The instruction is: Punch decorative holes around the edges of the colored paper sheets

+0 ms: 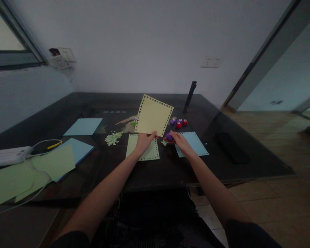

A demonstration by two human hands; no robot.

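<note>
while left hand (pixel 144 140) pinches yellow sheet (pixel 154 115) | right hand (pixel 179 139) curled on purple punch (pixel 169 136)

Dark table (pixel 150 172). Far left: blue sheet (pixel 83 126). Near left: green sheets (pixel 28 174) over another blue sheet (pixel 79 148); white power strip (pixel 7 155), perhaps, with cable. Centre: paper scraps (pixel 113 138). Far right: small red and purple punches (pixel 179 122); upright black rod (pixel 190 97). Right: flat black object (pixel 231 147).

Dim in here, the whole view underexposed and greyish; the pale wall (pixel 150 41) catches the most light, the dark table (pixel 170 172) swallows detail. Wide-lens bending curves the window frame (pixel 18 38) and door edge (pixel 260 58); corners soft, slightly blurred
</note>
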